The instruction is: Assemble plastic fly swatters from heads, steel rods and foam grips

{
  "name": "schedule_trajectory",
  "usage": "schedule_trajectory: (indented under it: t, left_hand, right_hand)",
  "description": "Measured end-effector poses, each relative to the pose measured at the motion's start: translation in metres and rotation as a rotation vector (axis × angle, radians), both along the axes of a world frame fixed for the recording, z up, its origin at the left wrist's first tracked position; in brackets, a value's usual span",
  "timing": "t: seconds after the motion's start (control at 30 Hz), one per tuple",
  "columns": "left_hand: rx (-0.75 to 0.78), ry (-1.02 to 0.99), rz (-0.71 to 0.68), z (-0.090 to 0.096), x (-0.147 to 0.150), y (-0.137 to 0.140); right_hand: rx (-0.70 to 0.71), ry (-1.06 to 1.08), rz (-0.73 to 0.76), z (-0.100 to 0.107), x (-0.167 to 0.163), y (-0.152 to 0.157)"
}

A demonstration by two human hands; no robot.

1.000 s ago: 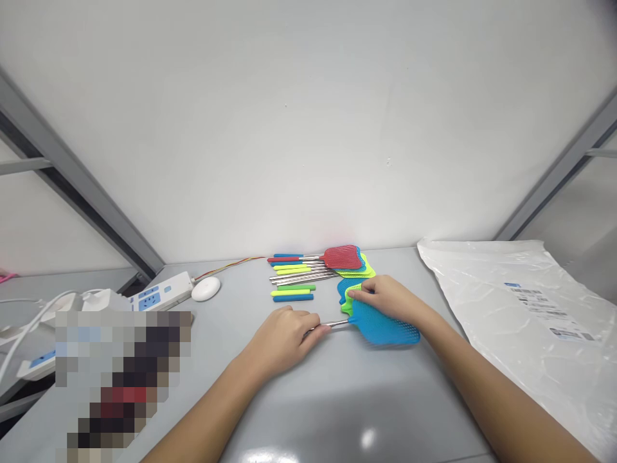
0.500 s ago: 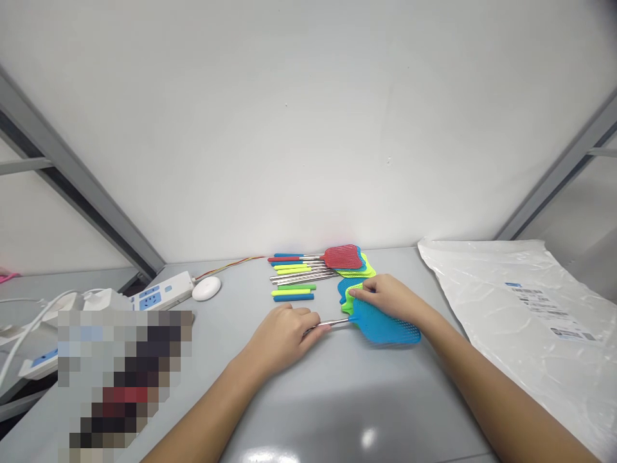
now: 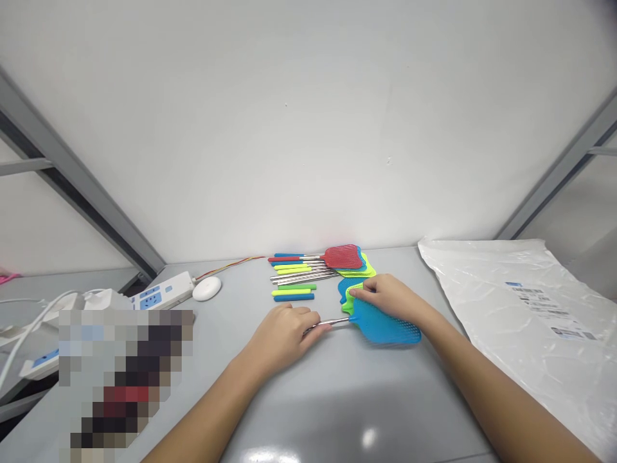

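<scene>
I could read nothing: the printed label (image 3: 549,312) on the white plastic bag (image 3: 482,286) was too small and blurred.

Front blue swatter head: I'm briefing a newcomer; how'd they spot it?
On the grey table, find the left hand and follow its metal rod rightward. The blue swatter head meets its end, nearer the viewer than the green head and other blue heads.
</scene>
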State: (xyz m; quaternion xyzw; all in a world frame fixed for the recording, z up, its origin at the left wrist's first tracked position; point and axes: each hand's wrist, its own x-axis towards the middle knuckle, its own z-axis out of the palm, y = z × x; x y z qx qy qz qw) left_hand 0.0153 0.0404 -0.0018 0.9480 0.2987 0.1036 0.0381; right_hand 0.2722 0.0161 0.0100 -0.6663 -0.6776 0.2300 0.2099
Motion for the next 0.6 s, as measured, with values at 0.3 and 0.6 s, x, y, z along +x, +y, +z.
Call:
schedule_trajectory:
  t: [0.3, 0.6]
  left_hand:
    - [-0.004, -0.011, -0.004, 0.0020, 0.0004, -0.0017]
    - [-0.005, 0.003, 0.006, 0.0021, 0.0008, -0.0017]
  right_hand:
    - [-0.011, 0.050, 0.013, 0.0013, 0.0012, -0.0007]
    - [-0.100, 0.121, 0.014, -0.0012, 0.0032, 0.0012]
